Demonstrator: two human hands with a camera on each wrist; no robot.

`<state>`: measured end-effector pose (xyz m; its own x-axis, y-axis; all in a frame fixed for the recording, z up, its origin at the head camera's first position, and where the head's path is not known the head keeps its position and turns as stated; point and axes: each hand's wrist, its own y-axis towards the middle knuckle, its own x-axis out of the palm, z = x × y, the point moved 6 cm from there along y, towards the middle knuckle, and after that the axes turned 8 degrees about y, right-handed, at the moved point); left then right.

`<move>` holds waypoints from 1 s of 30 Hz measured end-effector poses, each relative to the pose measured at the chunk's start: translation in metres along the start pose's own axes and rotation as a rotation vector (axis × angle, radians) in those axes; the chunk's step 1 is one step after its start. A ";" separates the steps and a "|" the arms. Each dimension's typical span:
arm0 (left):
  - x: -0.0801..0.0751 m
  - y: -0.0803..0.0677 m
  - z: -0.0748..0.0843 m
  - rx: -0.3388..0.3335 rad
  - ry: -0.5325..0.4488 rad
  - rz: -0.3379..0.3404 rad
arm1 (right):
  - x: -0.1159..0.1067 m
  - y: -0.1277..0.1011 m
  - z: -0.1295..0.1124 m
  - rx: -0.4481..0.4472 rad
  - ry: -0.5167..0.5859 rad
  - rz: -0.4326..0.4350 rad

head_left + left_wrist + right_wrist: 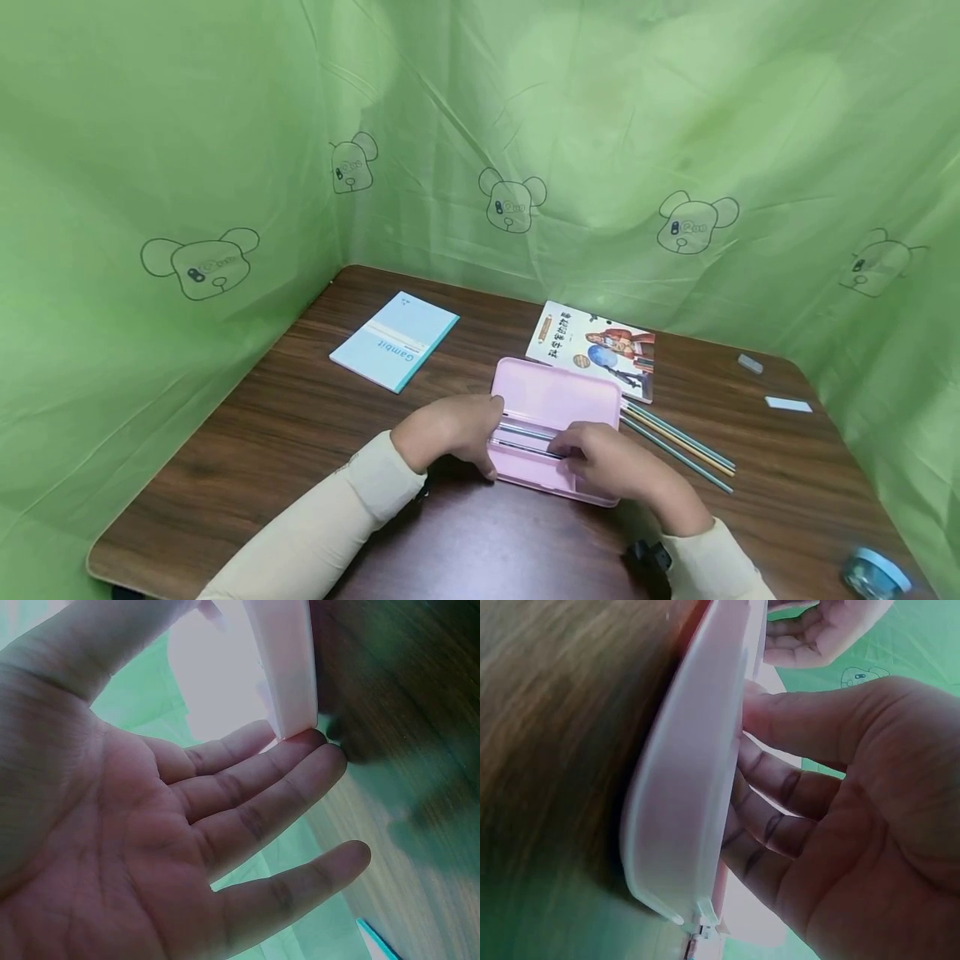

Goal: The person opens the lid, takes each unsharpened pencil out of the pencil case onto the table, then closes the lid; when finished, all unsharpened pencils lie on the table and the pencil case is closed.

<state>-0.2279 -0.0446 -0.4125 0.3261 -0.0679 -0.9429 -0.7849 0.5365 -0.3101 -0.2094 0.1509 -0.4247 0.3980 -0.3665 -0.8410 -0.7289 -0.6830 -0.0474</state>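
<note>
An open pink pencil case [555, 392] lies on the table, its lid tipped back on the far side. Its tray holds slim pencils, one of them a dark pencil [528, 450] along the near side. My left hand [457, 429] grips the case's left end, the thumb toward the near corner; in the left wrist view its fingertips touch the case wall [289, 682]. Over the tray's right part is my right hand [607, 458], fingers bent down into it and pinching the dark pencil's right end. In the right wrist view the near wall [682, 780] hides those fingertips.
Several loose pencils [678, 442] lie right of the case. Behind it is an illustrated book [592, 346], with a light-blue notebook [393, 342] farther left. An eraser [750, 363], a white strip [787, 404] and a blue-lidded jar [876, 575] sit toward the right edge.
</note>
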 end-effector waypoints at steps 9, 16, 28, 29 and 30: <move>0.001 0.001 -0.001 0.001 -0.007 -0.001 | 0.000 0.001 -0.004 -0.011 0.006 -0.002; 0.001 0.001 -0.002 0.004 -0.002 0.003 | 0.000 0.001 -0.003 -0.014 0.026 0.002; 0.002 0.001 -0.001 0.009 -0.003 0.006 | -0.002 -0.001 -0.002 -0.010 0.009 0.039; 0.002 0.001 -0.001 0.009 -0.002 0.006 | -0.002 -0.001 -0.002 -0.008 0.007 0.041; 0.002 0.001 -0.001 0.010 -0.003 0.006 | -0.003 -0.001 -0.002 -0.007 0.008 0.043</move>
<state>-0.2281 -0.0449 -0.4144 0.3227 -0.0624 -0.9444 -0.7816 0.5453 -0.3030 -0.2085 0.1514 -0.4209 0.3713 -0.4004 -0.8378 -0.7416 -0.6708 -0.0081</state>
